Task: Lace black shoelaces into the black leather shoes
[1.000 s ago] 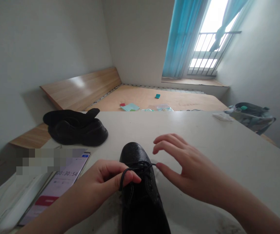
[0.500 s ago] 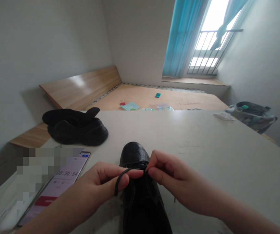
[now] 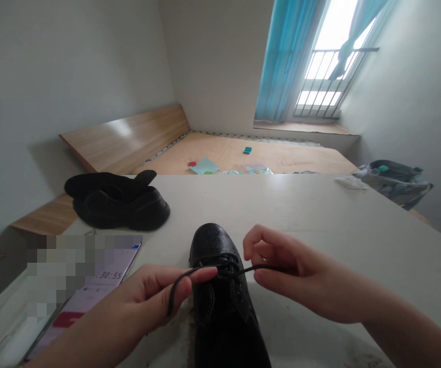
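A black leather lace-up shoe (image 3: pixel 212 241) points away from me on the white table, its toe at the far end. Across its lowest eyelets runs a black shoelace (image 3: pixel 261 266). My left hand (image 3: pixel 155 294) is closed on one part of the lace, which curves over the thumb and along the index finger above the shoe. To the right of the shoe, my right hand (image 3: pixel 301 268) has the other stretch of lace running into its curled fingers. That stretch looks taut; where exactly the fingers grip it is hidden.
Another black shoe (image 3: pixel 128 207) lies at the left with a flat black piece (image 3: pixel 101 183) on it. A phone (image 3: pixel 101 286) showing a timer lies under my left forearm. A white packet (image 3: pixel 351 182) and a bag (image 3: pixel 400 184) are at the far right.
My right hand has moved right, away from the shoe, and a length of lace now stretches between them. My left hand has shifted slightly left with the lace still in it.
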`<state>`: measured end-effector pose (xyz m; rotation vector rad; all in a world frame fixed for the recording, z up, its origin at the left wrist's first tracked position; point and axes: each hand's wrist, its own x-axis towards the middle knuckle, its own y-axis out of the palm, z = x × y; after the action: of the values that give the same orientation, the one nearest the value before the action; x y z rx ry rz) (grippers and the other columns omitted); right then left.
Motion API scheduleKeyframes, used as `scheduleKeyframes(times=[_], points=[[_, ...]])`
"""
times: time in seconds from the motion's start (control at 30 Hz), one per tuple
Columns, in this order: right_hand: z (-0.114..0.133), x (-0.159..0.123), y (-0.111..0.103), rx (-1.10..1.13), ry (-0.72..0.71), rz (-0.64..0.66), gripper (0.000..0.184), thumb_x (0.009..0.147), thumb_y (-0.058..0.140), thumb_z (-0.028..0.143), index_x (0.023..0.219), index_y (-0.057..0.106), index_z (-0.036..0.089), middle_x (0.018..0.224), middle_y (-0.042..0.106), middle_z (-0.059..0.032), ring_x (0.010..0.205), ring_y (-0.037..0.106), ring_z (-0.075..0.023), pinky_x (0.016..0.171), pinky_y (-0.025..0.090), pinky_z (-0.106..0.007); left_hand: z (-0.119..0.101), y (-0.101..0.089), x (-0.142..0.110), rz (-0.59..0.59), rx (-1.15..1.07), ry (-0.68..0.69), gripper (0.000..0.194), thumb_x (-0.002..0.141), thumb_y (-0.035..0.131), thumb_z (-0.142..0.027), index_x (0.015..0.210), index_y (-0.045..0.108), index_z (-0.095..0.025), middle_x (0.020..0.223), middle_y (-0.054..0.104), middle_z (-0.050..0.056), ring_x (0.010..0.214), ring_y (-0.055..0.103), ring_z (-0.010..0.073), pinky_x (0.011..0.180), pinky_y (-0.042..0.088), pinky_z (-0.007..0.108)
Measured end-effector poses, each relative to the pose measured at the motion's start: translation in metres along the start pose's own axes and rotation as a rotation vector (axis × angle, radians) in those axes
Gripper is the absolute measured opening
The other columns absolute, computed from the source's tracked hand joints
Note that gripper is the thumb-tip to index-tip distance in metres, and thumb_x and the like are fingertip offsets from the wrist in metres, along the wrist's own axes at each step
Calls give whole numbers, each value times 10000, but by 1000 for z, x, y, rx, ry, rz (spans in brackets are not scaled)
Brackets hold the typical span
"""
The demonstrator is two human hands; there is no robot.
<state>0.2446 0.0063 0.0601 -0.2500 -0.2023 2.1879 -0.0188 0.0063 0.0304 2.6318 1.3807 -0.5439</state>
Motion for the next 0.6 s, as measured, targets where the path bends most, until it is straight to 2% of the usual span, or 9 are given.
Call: scheduleKeyframes(times=[0.07, 0.13, 0.23, 0.33, 0.4, 0.47, 0.53, 0.6], points=[[3, -3, 0, -53, -80, 69, 142, 821, 498, 71, 802, 570, 192, 687, 501, 41, 633, 466, -99, 585, 371, -219, 2, 2, 1, 13, -181, -29, 579, 823, 574, -667, 1214, 687, -255, 531, 339, -63, 500, 236, 79, 460, 209, 194], [3, -4, 2, -320, -108, 108, 214, 761, 488, 16, 698, 612, 179, 669, 563, 29, 632, 524, -97, 616, 382, -224, 1, 6, 3, 43, -338, -17, 572, 826, 590, -648, 1176, 709, -212, 520, 225, -86, 494, 139, 79, 446, 139, 212], [-4, -2, 5, -839, -125, -45, 238, 783, 480, 47, 735, 667, 187, 689, 604, 2, 596, 539, -114, 573, 334, -255, -2, 13, 5, 55, -477, -15, 522, 814, 632, -616, 1120, 731, -205, 526, 202, -91, 497, 127, 78, 448, 136, 218], [-16, 4, 9, -1061, -229, -246, 321, 900, 412, 116, 997, 708, 198, 767, 640, -32, 596, 553, -133, 544, 313, -274, -2, 17, 7, 51, -504, -16, 527, 813, 642, -607, 1130, 720, -194, 530, 209, -93, 499, 121, 78, 450, 127, 219], [-23, 8, 13, -1072, -321, -420, 370, 956, 398, 157, 1219, 654, 200, 842, 671, -50, 618, 566, -137, 553, 334, -275, 0, 20, 8, 28, -468, 10, 537, 818, 640, -597, 1148, 707, -179, 530, 218, -94, 502, 126, 79, 452, 126, 220], [-26, 11, 17, -953, -363, -571, 355, 974, 453, 219, 1278, 635, 198, 838, 675, -51, 612, 556, -134, 558, 361, -270, 2, 21, 9, -13, -402, 37, 562, 824, 628, -599, 1174, 692, -163, 534, 228, -93, 505, 136, 81, 456, 134, 223], [-27, 14, 22, -684, -335, -631, 293, 938, 556, 284, 1175, 707, 201, 759, 658, -34, 604, 545, -133, 548, 381, -258, 2, 22, 10, -53, -303, 56, 604, 825, 604, -627, 1192, 685, -154, 547, 233, -88, 514, 144, 84, 459, 135, 223], [-26, 18, 26, -393, -262, -606, 219, 877, 631, 317, 995, 772, 197, 683, 638, -20, 600, 532, -135, 535, 382, -251, 1, 21, 10, -91, -172, 100, 601, 820, 594, -647, 1166, 708, -169, 544, 256, -80, 520, 159, 84, 462, 164, 213]])
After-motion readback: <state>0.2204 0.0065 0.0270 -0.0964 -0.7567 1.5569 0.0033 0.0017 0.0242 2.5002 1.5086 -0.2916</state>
